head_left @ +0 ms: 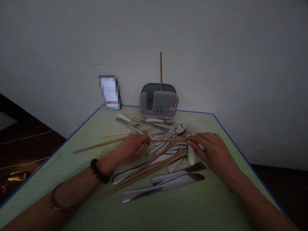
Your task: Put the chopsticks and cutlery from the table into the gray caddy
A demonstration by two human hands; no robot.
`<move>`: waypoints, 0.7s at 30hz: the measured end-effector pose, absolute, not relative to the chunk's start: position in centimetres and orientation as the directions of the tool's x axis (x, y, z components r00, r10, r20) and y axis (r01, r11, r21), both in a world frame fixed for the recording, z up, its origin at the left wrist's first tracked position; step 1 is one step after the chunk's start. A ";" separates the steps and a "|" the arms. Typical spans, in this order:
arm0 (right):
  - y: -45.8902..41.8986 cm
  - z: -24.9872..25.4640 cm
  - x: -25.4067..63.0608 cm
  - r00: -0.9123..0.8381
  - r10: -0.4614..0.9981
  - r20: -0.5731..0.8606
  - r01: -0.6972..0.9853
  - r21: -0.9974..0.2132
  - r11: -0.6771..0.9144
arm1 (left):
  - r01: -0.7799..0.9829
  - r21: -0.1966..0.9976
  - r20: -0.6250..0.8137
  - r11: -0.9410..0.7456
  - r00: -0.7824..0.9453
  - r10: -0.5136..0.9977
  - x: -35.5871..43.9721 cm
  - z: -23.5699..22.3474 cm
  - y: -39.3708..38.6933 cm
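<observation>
A wooden chopstick (168,140) runs level between my hands, above a pile of cutlery. My left hand (133,147) is closed around its left end. At the other end, my right hand (209,146) pinches it between thumb and fingers. Below lie several more chopsticks (154,166), table knives (163,187) and a spoon (180,129). A white-handled fork (191,154) lies beside my right fingers. Another chopstick (96,146) reaches out to the left from behind my left hand.
A grey utensil holder (166,102) stands at the back against the wall, one chopstick (161,69) upright in it. To its left a phone (109,93) leans on the wall. Two more white-handled forks (154,120) (124,117) lie before the holder. Blue edging borders the green table (101,218).
</observation>
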State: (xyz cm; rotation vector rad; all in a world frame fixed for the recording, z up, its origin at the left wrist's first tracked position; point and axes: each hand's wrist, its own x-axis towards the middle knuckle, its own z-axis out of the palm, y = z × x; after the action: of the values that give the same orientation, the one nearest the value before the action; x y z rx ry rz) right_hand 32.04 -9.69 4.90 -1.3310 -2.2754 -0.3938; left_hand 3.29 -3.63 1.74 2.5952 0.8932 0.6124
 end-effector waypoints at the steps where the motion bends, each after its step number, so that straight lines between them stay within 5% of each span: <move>1: -9.7 4.9 32.1 -0.418 0.735 0.533 0.873 0.010 0.488 | 0.499 0.431 0.287 -0.752 0.714 0.639 3.3 1.7 -3.6; 15: -10.1 4.5 30.9 -0.481 0.743 0.466 0.847 0.029 0.530 | 0.519 0.392 0.330 -0.760 0.692 0.642 4.0 1.3 -3.9; 21: -9.9 4.5 31.5 -0.423 0.747 0.513 0.879 0.033 0.476 | 0.561 0.481 0.484 -0.674 0.471 0.737 4.1 1.0 -3.0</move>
State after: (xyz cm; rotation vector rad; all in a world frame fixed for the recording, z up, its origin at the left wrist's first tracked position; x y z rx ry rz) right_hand 31.46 -9.89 4.52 -1.3536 -2.2952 -0.4147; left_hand 4.06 -2.99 0.95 2.4653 1.1128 0.9989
